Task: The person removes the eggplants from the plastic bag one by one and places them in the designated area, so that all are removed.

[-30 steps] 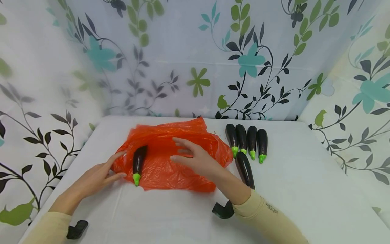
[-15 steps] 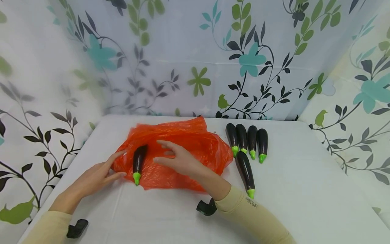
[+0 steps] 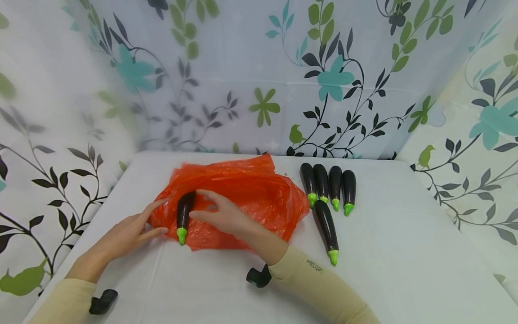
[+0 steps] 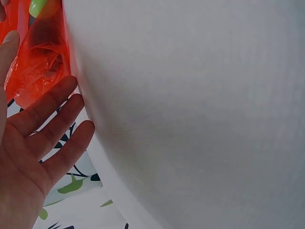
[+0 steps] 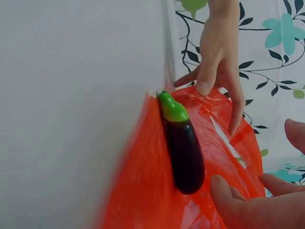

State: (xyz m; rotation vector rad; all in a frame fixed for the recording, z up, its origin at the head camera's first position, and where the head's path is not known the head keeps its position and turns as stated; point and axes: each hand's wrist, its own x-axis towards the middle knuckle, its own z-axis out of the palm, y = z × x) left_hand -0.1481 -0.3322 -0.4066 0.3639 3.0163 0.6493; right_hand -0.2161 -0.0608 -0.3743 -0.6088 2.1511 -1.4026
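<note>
A dark purple eggplant [image 3: 185, 215] with a bright green stem end lies on a crumpled red plastic bag [image 3: 259, 202]. My right hand [image 3: 222, 215] is just to its right over the bag, thumb and fingers apart with nothing between them. In the right wrist view the thumb tip [image 5: 220, 186] comes close to the eggplant's rounded dark end. At the bag's left edge, my left hand [image 3: 126, 235] touches the plastic with fingers extended. The left wrist view shows those fingers [image 4: 62, 131] spread beside the red plastic.
Several eggplants [image 3: 334, 186] lie in a row at the back right of the white table [image 3: 404, 234], stems toward me. Another eggplant [image 3: 327, 231] lies in front of them, slightly slanted. A leaf-patterned curtain [image 3: 226, 81] rises behind the table. Black wrist pieces [image 3: 103, 301] show under the sleeves.
My right hand has moved left across the bag, right up to the eggplant on it. The front loose eggplant is now uncovered by the arm. My left hand stays where it was.
</note>
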